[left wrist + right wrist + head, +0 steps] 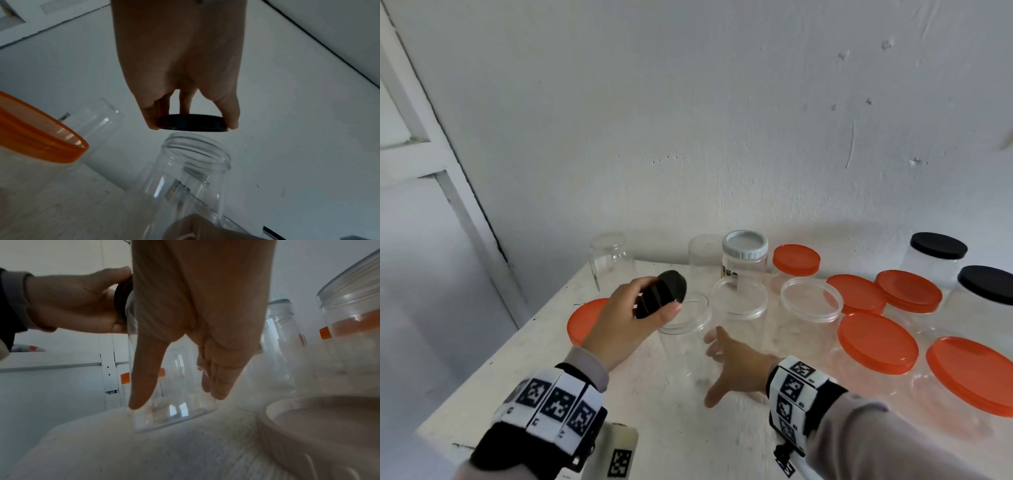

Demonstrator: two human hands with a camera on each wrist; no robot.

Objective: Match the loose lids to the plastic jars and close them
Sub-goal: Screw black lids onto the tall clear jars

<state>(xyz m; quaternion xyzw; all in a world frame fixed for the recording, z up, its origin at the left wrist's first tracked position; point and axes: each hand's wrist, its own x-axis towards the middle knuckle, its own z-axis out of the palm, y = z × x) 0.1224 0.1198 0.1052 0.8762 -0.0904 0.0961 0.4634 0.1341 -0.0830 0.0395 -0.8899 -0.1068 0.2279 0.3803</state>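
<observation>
A black lid is pinched at its rim by my left hand, thumb on one side and fingers on the other. It hangs tilted just above the threaded mouth of an open clear jar standing on the white table. In the left wrist view the lid sits a short gap above the jar. My right hand holds that jar low down. Its thumb is on the near side and its fingers are on the far side of the jar, seen from the right wrist.
Two more open clear jars stand just right. Several orange lids lie farther right, and two black-lidded jars stand behind them. A grey-lidded jar and an orange-lidded jar are at the back. Another orange-lidded jar stands near the table's left edge.
</observation>
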